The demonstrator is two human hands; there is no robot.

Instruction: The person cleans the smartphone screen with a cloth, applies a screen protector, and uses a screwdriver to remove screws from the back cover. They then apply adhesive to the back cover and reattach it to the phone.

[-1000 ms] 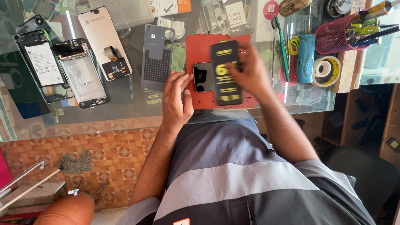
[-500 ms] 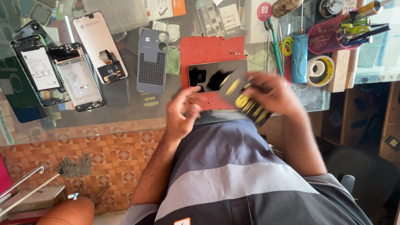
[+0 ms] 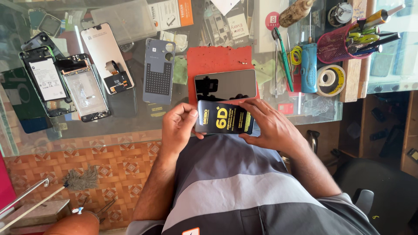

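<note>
I hold a flat black packet with yellow print (image 3: pixel 224 117) between both hands at the near edge of the glass table. My left hand (image 3: pixel 177 127) grips its left end. My right hand (image 3: pixel 269 125) holds its right end, fingers along the top and bottom edges. Just beyond the packet a black smartphone (image 3: pixel 225 85) lies screen up and sideways on a red mat (image 3: pixel 217 62).
Left of the mat lie a grey phone back cover (image 3: pixel 158 71), a white display panel (image 3: pixel 107 58) and two opened phone frames (image 3: pixel 63 85). A pink mesh tool holder (image 3: pixel 337 43), tape roll (image 3: pixel 330 80), blue tool (image 3: pixel 308 68) and tweezers stand at right. A brush (image 3: pixel 80 179) lies below the table.
The packet lay upright on the mat a second ago. My right hand lifted and turned it, uncovering the phone, and both hands now hold it sideways nearer my body.
</note>
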